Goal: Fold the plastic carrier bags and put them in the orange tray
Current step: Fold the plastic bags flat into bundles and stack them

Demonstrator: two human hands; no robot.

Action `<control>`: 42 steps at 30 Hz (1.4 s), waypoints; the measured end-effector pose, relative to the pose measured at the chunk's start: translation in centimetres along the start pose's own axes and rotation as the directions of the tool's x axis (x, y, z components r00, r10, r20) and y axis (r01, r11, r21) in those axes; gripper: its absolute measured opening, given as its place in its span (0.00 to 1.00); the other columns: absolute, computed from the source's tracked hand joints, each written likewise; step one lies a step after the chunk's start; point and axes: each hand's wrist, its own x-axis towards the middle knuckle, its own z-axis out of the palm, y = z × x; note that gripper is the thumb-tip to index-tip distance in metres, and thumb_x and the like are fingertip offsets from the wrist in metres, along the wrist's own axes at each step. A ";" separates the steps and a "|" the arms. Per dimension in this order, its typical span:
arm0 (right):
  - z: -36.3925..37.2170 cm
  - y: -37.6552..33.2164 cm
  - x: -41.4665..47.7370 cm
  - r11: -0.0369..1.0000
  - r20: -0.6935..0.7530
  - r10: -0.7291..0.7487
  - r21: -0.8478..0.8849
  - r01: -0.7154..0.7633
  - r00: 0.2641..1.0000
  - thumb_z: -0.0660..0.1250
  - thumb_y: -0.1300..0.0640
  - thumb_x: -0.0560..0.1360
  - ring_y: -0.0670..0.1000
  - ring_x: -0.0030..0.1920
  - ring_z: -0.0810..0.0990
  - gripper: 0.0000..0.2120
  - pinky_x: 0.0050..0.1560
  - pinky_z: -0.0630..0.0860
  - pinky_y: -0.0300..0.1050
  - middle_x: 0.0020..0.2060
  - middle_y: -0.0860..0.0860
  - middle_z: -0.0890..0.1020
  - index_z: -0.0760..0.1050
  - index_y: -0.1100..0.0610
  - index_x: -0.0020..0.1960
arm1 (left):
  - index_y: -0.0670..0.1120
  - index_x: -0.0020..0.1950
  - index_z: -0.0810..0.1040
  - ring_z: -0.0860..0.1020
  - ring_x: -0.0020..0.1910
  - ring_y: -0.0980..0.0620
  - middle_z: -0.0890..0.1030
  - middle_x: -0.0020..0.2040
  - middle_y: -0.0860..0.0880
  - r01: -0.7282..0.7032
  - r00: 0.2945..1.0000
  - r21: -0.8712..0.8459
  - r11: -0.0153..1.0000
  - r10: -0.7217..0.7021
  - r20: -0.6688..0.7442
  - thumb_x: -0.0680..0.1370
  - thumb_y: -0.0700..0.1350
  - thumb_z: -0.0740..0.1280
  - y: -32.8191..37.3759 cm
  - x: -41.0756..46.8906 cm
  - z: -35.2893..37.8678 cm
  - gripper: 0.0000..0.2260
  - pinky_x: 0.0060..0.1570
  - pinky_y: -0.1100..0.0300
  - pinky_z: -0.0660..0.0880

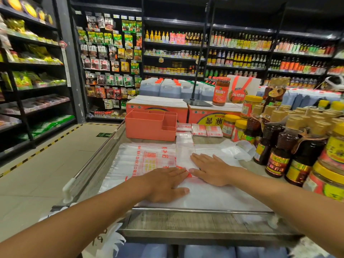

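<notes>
Left grip (pixel 163 183), right grip (pixel 212 170) on shop counter (pixel 204 223)

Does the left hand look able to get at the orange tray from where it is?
Probably yes. The left hand rests flat on the carrier bag, and the orange tray stands beyond it with only flat plastic between. The bottles crowd the right side, off that path.

Bag (pixel 149 161): thin see-thru plastic, slight sheen, creased. Tray (pixel 149 127): smooth matt plastic. Rail (pixel 195 209): shiny metal. Board (pixel 186 223) below: worn wood-grain look. Bottles (pixel 279 151): glossy.
</notes>
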 end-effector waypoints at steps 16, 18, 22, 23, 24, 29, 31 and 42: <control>-0.5 0.6 0.6 1.000 0.086 -0.005 0.011 0.004 0.996 0.39 0.26 0.77 0.49 0.82 0.40 0.40 0.80 0.41 0.60 0.82 0.41 0.39 0.36 0.43 0.82 | 0.60 0.60 0.84 0.79 0.57 0.53 0.81 0.59 0.55 0.009 1.000 -0.157 0.988 -0.009 -0.001 0.79 0.45 0.70 -2.2 4.7 -5.8 0.13 0.63 0.50 0.75; -0.3 0.7 0.7 1.000 0.076 -0.011 0.025 0.009 0.997 0.39 0.26 0.77 0.49 0.82 0.40 0.40 0.80 0.41 0.60 0.82 0.41 0.39 0.37 0.43 0.82 | 0.59 0.56 0.86 0.79 0.55 0.54 0.82 0.55 0.56 -0.008 0.998 -0.210 0.978 -0.006 -0.064 0.77 0.46 0.73 -2.7 5.2 -5.4 0.11 0.62 0.50 0.75; -0.4 0.7 0.8 0.999 0.063 -0.017 0.053 0.013 0.998 0.42 0.28 0.80 0.49 0.82 0.40 0.37 0.80 0.41 0.60 0.82 0.42 0.41 0.38 0.43 0.83 | 0.61 0.54 0.86 0.77 0.57 0.56 0.79 0.58 0.59 -0.051 0.990 -0.281 0.958 0.011 -0.143 0.75 0.49 0.75 -3.5 5.6 -4.5 0.09 0.63 0.52 0.75; -0.5 0.6 0.8 0.998 0.063 -0.019 0.059 0.015 0.998 0.43 0.28 0.80 0.49 0.82 0.41 0.37 0.80 0.41 0.60 0.82 0.42 0.41 0.39 0.44 0.83 | 0.61 0.56 0.85 0.77 0.58 0.55 0.78 0.60 0.59 -0.056 0.988 -0.267 0.962 0.015 -0.153 0.76 0.50 0.75 -3.6 5.7 -4.4 0.10 0.63 0.52 0.75; -0.6 0.5 0.8 0.998 0.062 -0.021 0.065 0.017 0.998 0.44 0.28 0.80 0.49 0.82 0.41 0.37 0.80 0.42 0.60 0.82 0.42 0.42 0.40 0.44 0.83 | 0.62 0.60 0.82 0.76 0.60 0.54 0.78 0.63 0.58 -0.039 0.988 -0.243 0.969 0.001 -0.154 0.76 0.52 0.74 -3.7 5.6 -4.4 0.13 0.64 0.52 0.74; -1.3 0.7 0.3 0.994 0.050 -0.045 0.104 0.040 0.998 0.49 0.23 0.75 0.49 0.82 0.45 0.45 0.81 0.43 0.58 0.83 0.43 0.47 0.43 0.44 0.83 | 0.61 0.74 0.72 0.72 0.68 0.51 0.73 0.73 0.57 0.077 0.993 -0.187 0.979 -0.092 -0.073 0.80 0.53 0.67 -4.1 6.0 -4.3 0.21 0.70 0.53 0.69; -1.2 0.9 0.3 0.991 0.022 -0.057 0.120 0.054 0.998 0.53 0.21 0.72 0.48 0.82 0.47 0.48 0.81 0.44 0.56 0.83 0.44 0.49 0.45 0.45 0.83 | 0.61 0.74 0.71 0.72 0.69 0.52 0.73 0.74 0.57 0.085 0.992 -0.199 0.976 -0.101 -0.075 0.80 0.44 0.66 -4.2 6.2 -4.2 0.23 0.70 0.55 0.69; -1.2 1.6 1.2 0.930 -0.173 -0.055 0.350 0.113 0.983 0.49 0.23 0.76 0.50 0.75 0.66 0.38 0.77 0.56 0.54 0.75 0.46 0.71 0.56 0.40 0.80 | 0.58 0.78 0.65 0.76 0.58 0.54 0.78 0.66 0.57 0.015 0.974 -0.376 0.926 -0.098 -0.204 0.79 0.42 0.68 -5.6 6.7 -3.3 0.29 0.57 0.62 0.72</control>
